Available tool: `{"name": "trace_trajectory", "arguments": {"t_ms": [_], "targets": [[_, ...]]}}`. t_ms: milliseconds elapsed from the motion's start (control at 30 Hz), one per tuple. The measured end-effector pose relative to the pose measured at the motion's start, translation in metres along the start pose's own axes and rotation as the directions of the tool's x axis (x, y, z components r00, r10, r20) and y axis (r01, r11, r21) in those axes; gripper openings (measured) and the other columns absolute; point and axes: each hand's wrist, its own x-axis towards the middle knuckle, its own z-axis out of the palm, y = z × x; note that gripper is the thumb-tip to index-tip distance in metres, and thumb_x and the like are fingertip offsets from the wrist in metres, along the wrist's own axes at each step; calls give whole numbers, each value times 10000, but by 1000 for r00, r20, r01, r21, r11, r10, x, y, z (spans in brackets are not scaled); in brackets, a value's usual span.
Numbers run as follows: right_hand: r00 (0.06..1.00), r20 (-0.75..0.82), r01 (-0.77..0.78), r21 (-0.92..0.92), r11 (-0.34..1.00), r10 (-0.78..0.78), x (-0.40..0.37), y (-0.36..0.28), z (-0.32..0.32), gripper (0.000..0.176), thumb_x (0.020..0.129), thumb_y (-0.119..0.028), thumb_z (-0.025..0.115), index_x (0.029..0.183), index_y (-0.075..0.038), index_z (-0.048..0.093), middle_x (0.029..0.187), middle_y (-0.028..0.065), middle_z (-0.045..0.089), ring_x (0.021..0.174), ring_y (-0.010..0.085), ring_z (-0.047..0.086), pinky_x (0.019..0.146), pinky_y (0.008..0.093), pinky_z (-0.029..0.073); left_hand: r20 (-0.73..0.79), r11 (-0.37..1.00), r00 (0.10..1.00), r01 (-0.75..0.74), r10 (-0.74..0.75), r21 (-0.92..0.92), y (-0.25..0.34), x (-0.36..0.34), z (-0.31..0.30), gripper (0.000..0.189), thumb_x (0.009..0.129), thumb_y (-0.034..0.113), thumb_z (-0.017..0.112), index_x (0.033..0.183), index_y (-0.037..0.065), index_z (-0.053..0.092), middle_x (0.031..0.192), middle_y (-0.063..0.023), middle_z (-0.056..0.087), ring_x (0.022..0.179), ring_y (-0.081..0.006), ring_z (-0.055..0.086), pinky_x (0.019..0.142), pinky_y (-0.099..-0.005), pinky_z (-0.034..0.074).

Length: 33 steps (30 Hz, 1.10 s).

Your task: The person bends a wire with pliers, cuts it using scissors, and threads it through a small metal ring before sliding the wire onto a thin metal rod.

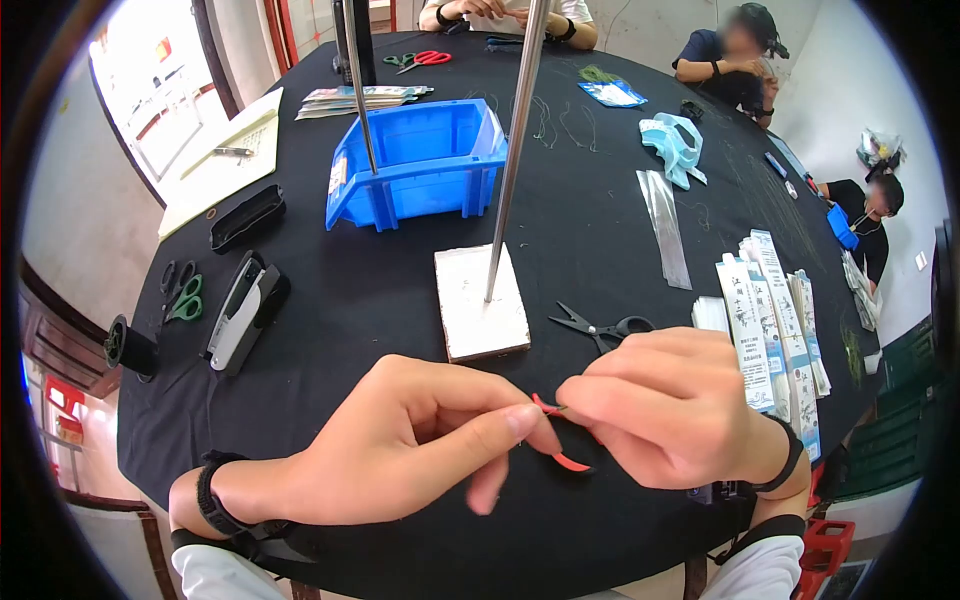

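Near the front of the black-covered table, my left hand (pixel 440 440) pinches a small red and black piece (pixel 572 462) between thumb and index finger. My right hand (pixel 670 405) is closed at the piece's other side, its fingertips almost touching those of my left. What exactly the right fingertips grip is too small to tell. The red piece is curved with a dark tip, and part of it is hidden behind the fingers. Just beyond my right hand lie black scissors (pixel 600 325), partly covered by it. A white block (pixel 483 318) with a metal rod stands beyond both hands.
A blue bin (pixel 430 185) stands behind the block. On the left are a stapler (pixel 240 318), green scissors (pixel 186 300) and a black tray (pixel 247 217). Printed packets (pixel 765 330) and clear sleeves (pixel 664 228) lie right. Several other people sit around the far side.
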Motion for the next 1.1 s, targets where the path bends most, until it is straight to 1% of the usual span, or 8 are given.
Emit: {"name": "trace_trajectory", "arguments": {"t_ms": [67, 167, 500, 567, 800, 900, 1000, 1100], "targets": [[1000, 6, -13, 34, 999, 13, 1, -3, 1, 190, 605, 9, 664, 788, -22, 624, 659, 43, 567, 492, 166, 536, 419, 254, 410, 1, 992, 992, 122, -122, -27, 7, 1, -2, 242, 921, 133, 481, 912, -41, 650, 605, -13, 579, 458, -15, 408, 419, -173, 276], [999, 30, -14, 41, 999, 13, 0, -2, 3, 197, 595, 21, 669, 785, -16, 635, 664, 56, 581, 490, 177, 546, 421, 254, 417, -30, 998, 999, 24, -26, -64, -5, 3, 0, 199, 902, 113, 520, 921, -37, 651, 595, 24, 548, 475, 8, 373, 426, -179, 245], [989, 128, 86, -97, 992, -73, -4, 3, 6, 228, 586, -77, 682, 810, -54, 649, 702, 12, 582, 517, 115, 523, 419, 217, 382, -1, 991, 992, 129, -129, 33, -12, 6, -5, 159, 879, 93, 560, 911, -42, 637, 576, 57, 490, 481, 10, 333, 425, -191, 220], [983, 165, 95, -114, 989, -75, -5, 4, 7, 161, 661, -103, 664, 810, -59, 621, 683, -6, 536, 547, 100, 515, 453, 219, 394, -2, 987, 987, 158, -158, -13, -16, 6, -4, 159, 875, 94, 568, 923, -40, 641, 571, 56, 484, 475, 5, 335, 417, -197, 222], [978, 194, 94, -109, 990, -72, -6, 5, 11, 121, 720, -123, 644, 816, -62, 603, 670, -8, 516, 589, 102, 533, 500, 225, 415, 11, 983, 983, 185, -185, -4, -21, 6, -7, 205, 894, 94, 538, 992, -55, 638, 739, 19, 603, 624, 7, 422, 506, -173, 328], [982, 176, 86, -64, 994, -74, -6, 6, 13, 202, 615, -82, 671, 813, -58, 646, 729, 16, 601, 556, 118, 547, 439, 224, 389, 17, 986, 987, 163, -162, -24, -24, 7, -8, 208, 893, 99, 545, 1000, -54, 638, 758, 14, 614, 641, 4, 436, 525, -171, 347], [981, 181, 73, -50, 996, -63, -6, 7, 12, 195, 622, -83, 670, 813, -59, 646, 727, 16, 601, 558, 121, 549, 439, 225, 391, 25, 986, 987, 160, -159, -44, -25, 7, -8, 211, 893, 103, 548, 1008, -49, 639, 753, 15, 610, 643, 2, 436, 528, -170, 348], [979, 190, 87, -92, 992, -69, -6, 6, 13, 117, 724, -134, 644, 811, -69, 601, 671, -16, 519, 589, 103, 530, 492, 235, 411, 15, 989, 990, 139, -138, -58, -27, 8, -7, 200, 887, 111, 562, 987, -38, 650, 690, 27, 575, 580, 4, 401, 480, -176, 305]]}}
